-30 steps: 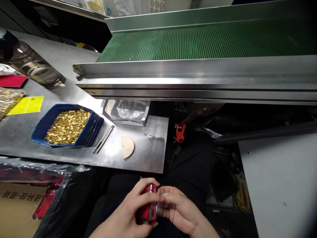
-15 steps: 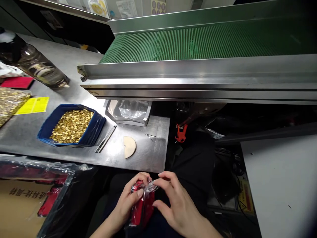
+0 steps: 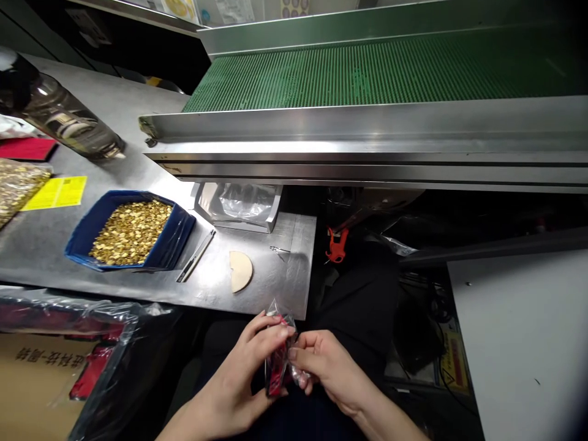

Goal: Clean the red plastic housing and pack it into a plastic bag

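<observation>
A red and black item [image 3: 276, 369] in clear plastic film [image 3: 275, 308] is held low in front of me, over my lap. My left hand [image 3: 239, 376] is wrapped around it from the left, thumb below and fingers across the top. On the right side, my right hand [image 3: 328, 367] has its fingers bent in a pinch on the crumpled film. The item's exact kind cannot be made out. Beyond my hands, on the metal table [image 3: 271, 288], lie a beige half-round piece [image 3: 241, 271], tweezers [image 3: 196, 256] and a small metal part [image 3: 279, 250].
A blue bin [image 3: 181, 236] of small gold pieces [image 3: 131, 233] stands left, near a bottle [image 3: 68, 116] and yellow label [image 3: 57, 193]. A green conveyor [image 3: 321, 79] runs across the back. Lower left is a plastic-lined box [image 3: 41, 392]; an orange tool [image 3: 337, 245] hangs under the conveyor.
The wrapped red item has turned to show a narrower side. My left hand has shifted its hold around it, and my right hand has closed from spread fingers into a pinch on the film.
</observation>
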{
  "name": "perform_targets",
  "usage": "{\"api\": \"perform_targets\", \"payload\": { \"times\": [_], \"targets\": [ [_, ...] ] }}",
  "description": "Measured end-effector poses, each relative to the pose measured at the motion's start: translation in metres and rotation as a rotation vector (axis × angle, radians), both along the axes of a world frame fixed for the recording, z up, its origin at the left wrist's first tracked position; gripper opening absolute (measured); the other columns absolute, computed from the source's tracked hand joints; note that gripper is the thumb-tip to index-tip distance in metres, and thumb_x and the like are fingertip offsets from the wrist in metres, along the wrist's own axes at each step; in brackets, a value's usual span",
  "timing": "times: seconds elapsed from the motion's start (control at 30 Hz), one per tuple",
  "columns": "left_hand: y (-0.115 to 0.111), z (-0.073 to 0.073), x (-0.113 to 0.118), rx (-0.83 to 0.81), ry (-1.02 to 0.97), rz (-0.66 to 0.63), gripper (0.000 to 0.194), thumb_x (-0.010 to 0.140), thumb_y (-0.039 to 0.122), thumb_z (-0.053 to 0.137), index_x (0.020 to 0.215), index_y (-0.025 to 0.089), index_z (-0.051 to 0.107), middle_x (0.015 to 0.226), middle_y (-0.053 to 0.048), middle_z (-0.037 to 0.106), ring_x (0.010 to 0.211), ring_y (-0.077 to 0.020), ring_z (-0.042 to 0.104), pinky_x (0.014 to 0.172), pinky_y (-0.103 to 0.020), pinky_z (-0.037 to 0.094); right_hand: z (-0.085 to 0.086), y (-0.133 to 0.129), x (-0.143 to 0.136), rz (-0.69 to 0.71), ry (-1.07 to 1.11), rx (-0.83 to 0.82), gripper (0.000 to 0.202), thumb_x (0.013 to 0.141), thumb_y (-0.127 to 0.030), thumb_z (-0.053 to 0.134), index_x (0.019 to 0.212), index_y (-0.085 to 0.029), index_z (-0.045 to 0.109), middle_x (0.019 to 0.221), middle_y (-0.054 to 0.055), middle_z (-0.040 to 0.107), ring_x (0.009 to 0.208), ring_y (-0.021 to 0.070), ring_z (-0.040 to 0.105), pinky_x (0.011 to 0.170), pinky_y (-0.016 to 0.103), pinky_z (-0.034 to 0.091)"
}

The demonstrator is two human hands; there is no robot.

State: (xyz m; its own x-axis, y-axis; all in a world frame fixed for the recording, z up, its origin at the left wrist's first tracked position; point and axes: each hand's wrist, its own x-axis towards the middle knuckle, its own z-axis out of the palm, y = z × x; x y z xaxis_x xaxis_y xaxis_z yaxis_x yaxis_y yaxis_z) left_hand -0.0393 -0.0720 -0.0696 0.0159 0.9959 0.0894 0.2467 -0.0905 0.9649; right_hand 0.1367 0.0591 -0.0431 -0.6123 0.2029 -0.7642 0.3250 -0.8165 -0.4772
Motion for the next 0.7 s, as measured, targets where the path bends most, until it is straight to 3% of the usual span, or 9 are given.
{"api": "perform_targets", "payload": {
  "times": [0.03, 0.1, 0.17, 0.23, 0.33, 0.43, 0.53, 0.63, 0.7],
  "targets": [
    [0.0, 0.0, 0.0, 0.077, 0.077, -0.039, 0.082, 0.093, 0.007, 0.068, 0.16, 0.038, 0.032, 0.153, -0.008, 0.055, 0.151, -0.03, 0.035, 0.129, -0.056, 0.018, -0.003, -0.003, 0.001, -0.034, 0.005, -0.076, 0.038, 0.071, -0.043, 0.088, 0.073, -0.014, 0.063, 0.058, -0.003, 0.059, 0.048, 0.0063, 0.048, 0.045, 0.018, 0.036],
    [-0.002, 0.001, 0.003, 0.091, 0.05, -0.06, 0.086, 0.092, 0.018, 0.077, 0.162, 0.038, 0.029, 0.16, -0.01, 0.048, 0.153, -0.0328, 0.032, 0.129, -0.059, 0.016, -0.007, -0.007, 0.002, -0.054, 0.026, -0.169, 0.041, 0.068, -0.044, 0.09, 0.072, -0.013, 0.063, 0.058, -0.005, 0.054, 0.047, 0.004, 0.041, 0.044, 0.017, 0.033],
    [-0.005, 0.005, 0.009, -0.082, -0.186, 0.057, 0.1, 0.085, 0.048, 0.083, 0.164, 0.038, 0.023, 0.17, -0.012, 0.031, 0.155, -0.038, 0.028, 0.127, -0.061, 0.02, -0.004, -0.009, 0.003, -0.04, 0.086, -0.19, 0.042, 0.07, -0.047, 0.089, 0.073, -0.013, 0.065, 0.056, -0.006, 0.051, 0.046, 0.0035, 0.037, 0.044, 0.017, 0.033],
    [-0.007, 0.009, 0.015, -0.298, -0.512, 0.239, 0.098, 0.086, 0.075, 0.065, 0.165, 0.035, 0.023, 0.174, -0.012, 0.022, 0.156, -0.0396, 0.025, 0.126, -0.06, 0.024, 0.004, -0.007, 0.005, -0.013, 0.157, -0.108, 0.043, 0.075, -0.051, 0.086, 0.079, -0.012, 0.068, 0.055, -0.005, 0.052, 0.045, 0.0042, 0.038, 0.045, 0.019, 0.034],
    [-0.004, 0.013, 0.02, -0.623, -0.966, 0.316, 0.083, 0.097, 0.081, 0.03, 0.159, 0.027, 0.041, 0.161, -0.015, 0.047, 0.146, -0.0374, 0.045, 0.12, -0.054, 0.037, 0.021, 0.003, 0.005, 0.115, 0.168, 0.226, 0.031, 0.084, -0.042, 0.081, 0.084, -0.013, 0.072, 0.064, -0.001, 0.061, 0.053, 0.0081, 0.049, 0.053, 0.022, 0.04],
    [0.008, 0.014, 0.017, -0.875, -1.237, 0.223, 0.08, 0.099, 0.077, 0.036, 0.144, 0.015, 0.06, 0.131, -0.017, 0.072, 0.122, -0.0365, 0.067, 0.102, -0.048, 0.053, 0.035, 0.011, 0.005, 0.377, 0.159, 0.633, 0.007, 0.088, -0.022, 0.074, 0.083, -0.018, 0.074, 0.075, -0.001, 0.068, 0.067, 0.0113, 0.057, 0.063, 0.023, 0.041],
    [0.025, 0.019, 0.009, -0.797, -1.399, 0.317, 0.066, 0.1, 0.07, 0.046, 0.134, 0.017, 0.066, 0.118, -0.013, 0.077, 0.113, -0.0317, 0.071, 0.095, -0.04, 0.056, 0.034, 0.009, 0.006, 0.522, 0.164, 0.893, 0.013, 0.092, -0.013, 0.064, 0.089, -0.021, 0.074, 0.085, 0.001, 0.072, 0.075, 0.0147, 0.064, 0.069, 0.025, 0.043],
    [0.041, 0.031, 0.003, -0.608, -1.441, 0.487, 0.048, 0.104, 0.059, 0.048, 0.126, 0.022, 0.068, 0.11, -0.008, 0.078, 0.108, -0.0284, 0.073, 0.097, -0.041, 0.056, 0.023, 0.004, 0.005, 0.43, -0.008, 1.015, 0.016, 0.095, -0.017, 0.059, 0.092, -0.021, 0.074, 0.089, 0.004, 0.073, 0.078, 0.0184, 0.067, 0.07, 0.028, 0.045],
    [0.046, 0.037, 0.002, -0.48, -1.369, 0.518, 0.043, 0.103, 0.057, 0.05, 0.12, 0.022, 0.069, 0.095, -0.007, 0.078, 0.109, -0.0313, 0.072, 0.099, -0.047, 0.055, 0.014, 0.004, 0.002, 0.296, -0.094, 0.924, 0.016, 0.097, -0.026, 0.06, 0.092, -0.02, 0.075, 0.087, 0.005, 0.073, 0.076, 0.0193, 0.068, 0.068, 0.028, 0.046]
  ]
}}
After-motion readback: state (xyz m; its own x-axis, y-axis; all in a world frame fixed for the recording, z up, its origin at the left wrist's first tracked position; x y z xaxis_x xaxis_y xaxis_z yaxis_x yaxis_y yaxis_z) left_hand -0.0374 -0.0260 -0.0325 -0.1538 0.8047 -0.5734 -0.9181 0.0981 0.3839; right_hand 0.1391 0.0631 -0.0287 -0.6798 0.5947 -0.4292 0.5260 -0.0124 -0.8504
